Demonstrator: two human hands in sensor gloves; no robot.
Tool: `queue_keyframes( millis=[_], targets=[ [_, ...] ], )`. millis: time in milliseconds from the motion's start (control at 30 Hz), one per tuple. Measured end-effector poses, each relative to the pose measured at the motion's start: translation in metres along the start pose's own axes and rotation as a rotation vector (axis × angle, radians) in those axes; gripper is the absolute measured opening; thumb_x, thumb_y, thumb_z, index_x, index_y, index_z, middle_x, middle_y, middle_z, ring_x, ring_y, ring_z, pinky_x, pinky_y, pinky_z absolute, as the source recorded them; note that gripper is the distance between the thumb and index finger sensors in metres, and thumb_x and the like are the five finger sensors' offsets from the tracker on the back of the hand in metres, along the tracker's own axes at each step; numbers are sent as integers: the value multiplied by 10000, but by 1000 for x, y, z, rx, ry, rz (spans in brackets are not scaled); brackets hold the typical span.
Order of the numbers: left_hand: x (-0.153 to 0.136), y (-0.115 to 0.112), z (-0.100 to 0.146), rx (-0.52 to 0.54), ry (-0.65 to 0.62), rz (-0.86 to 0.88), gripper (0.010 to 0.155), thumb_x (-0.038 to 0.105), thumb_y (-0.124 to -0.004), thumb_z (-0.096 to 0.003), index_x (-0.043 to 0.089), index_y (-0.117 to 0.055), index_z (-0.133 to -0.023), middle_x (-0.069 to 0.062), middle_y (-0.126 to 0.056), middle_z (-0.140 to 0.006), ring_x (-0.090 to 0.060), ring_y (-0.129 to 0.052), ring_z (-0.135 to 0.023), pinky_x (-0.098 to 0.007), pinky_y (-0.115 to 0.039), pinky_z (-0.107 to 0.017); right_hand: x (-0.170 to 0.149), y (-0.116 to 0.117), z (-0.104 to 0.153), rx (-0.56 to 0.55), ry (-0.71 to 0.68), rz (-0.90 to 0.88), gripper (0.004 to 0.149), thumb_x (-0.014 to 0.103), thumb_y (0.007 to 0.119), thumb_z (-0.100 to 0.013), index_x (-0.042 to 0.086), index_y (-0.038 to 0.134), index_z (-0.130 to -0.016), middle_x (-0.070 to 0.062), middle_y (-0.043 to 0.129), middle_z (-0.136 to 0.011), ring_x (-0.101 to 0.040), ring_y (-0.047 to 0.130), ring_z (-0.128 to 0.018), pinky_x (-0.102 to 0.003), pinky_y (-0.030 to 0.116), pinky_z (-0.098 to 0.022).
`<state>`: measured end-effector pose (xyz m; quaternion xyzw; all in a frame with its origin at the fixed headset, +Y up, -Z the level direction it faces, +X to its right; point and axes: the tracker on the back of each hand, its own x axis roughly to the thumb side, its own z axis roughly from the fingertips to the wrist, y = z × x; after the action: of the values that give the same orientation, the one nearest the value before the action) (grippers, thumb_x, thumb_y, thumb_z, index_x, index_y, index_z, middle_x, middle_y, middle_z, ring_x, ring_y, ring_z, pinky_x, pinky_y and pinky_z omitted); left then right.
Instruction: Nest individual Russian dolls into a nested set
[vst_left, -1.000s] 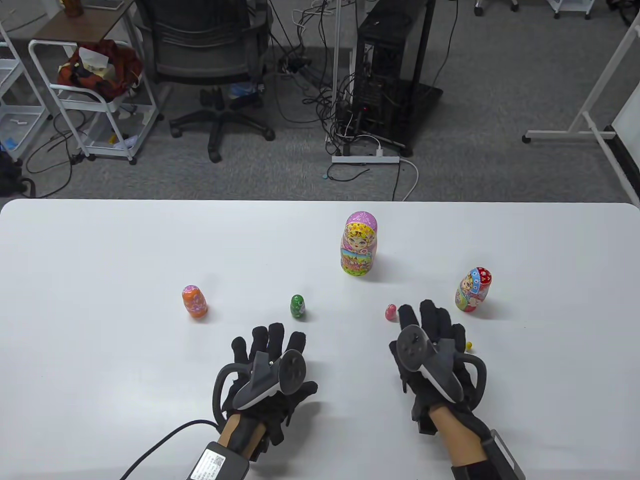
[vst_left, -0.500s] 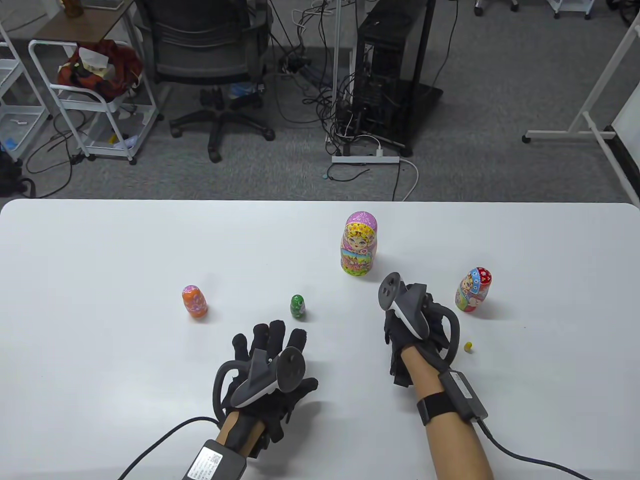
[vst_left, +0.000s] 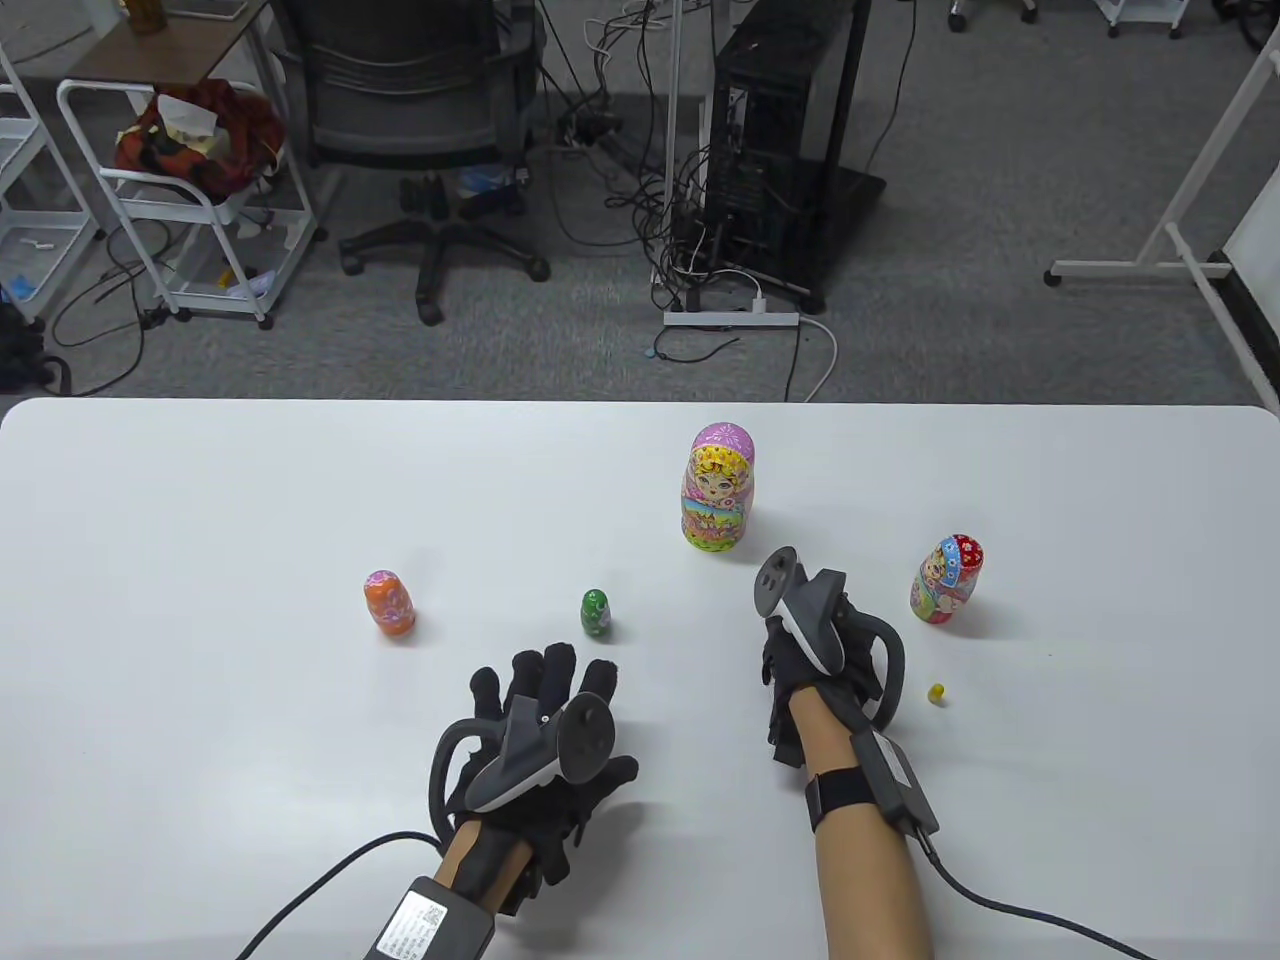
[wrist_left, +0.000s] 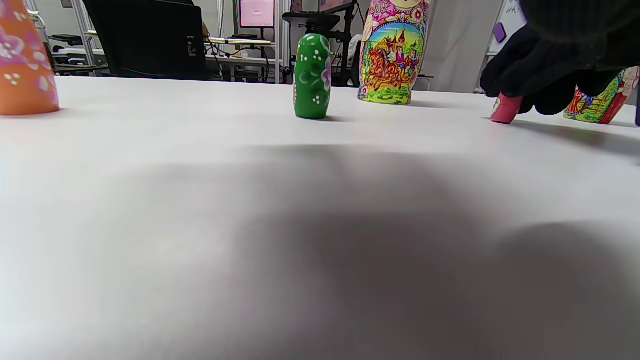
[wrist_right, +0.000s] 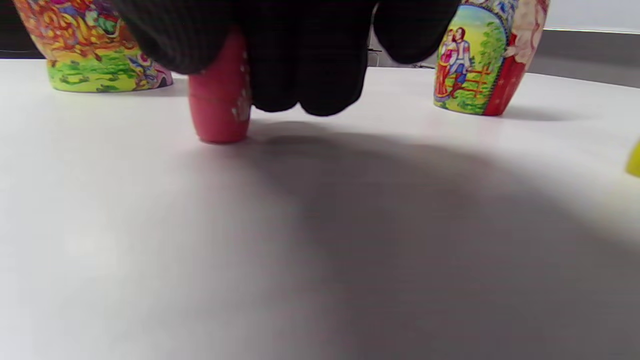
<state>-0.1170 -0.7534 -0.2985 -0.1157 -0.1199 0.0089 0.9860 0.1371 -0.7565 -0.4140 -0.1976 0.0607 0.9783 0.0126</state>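
Several painted dolls stand on the white table (vst_left: 200, 520): the large pink-headed doll (vst_left: 720, 487), the red doll (vst_left: 946, 580), the orange doll (vst_left: 389, 603), the green doll (vst_left: 596, 613) and the tiny yellow doll (vst_left: 936, 693). My right hand (vst_left: 800, 625) is curled over the small pink doll (wrist_right: 220, 112) and grips its top with thumb and fingers (wrist_right: 310, 60). The doll's base stands on the table. In the table view the hand hides it. It also shows in the left wrist view (wrist_left: 506, 109). My left hand (vst_left: 540, 690) lies flat, fingers spread, empty, just below the green doll.
The large doll stands close behind my right hand and the red doll to its right. The tiny yellow doll lies right of my right wrist. Cables trail from both wrists toward the table's front edge.
My right hand moved forward and left from lying flat, turned on its side over the pink doll and closed its fingers on it. My left hand barely moved.
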Motion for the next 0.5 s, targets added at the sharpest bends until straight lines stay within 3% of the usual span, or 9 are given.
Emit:
queue_keyframes(
  millis=[200,333,500],
  targets=[
    [0,2,2,28,-9,46,939,746,-576,-402,302,-137,-1104,-127,-142,-1200,-425,-245,-1111,-730,-221,-713,-4,-23,25,48,-280,-300,450,383,728,-500,386,618,-936,64,768,-981,-183,839,-842,-428,682,-693],
    [2,10,7,115,-34,143,937,732,-605,-403,265,-192,-1103,-96,-290,-1201,-374,-422,-1102,-677,-395,-749,-9,-49,65,29,-584,-487,468,344,738,-497,331,608,-946,13,751,-984,-221,834,-822,-447,697,-656],
    [9,23,17,276,-67,209,857,683,-683,-407,258,-386,-1090,-58,-568,-1127,-274,-699,-990,-573,-594,-730,-13,-57,117,-49,-773,-544,468,345,761,-488,310,630,-936,-3,771,-965,-227,856,-793,-451,723,-624]
  ],
)
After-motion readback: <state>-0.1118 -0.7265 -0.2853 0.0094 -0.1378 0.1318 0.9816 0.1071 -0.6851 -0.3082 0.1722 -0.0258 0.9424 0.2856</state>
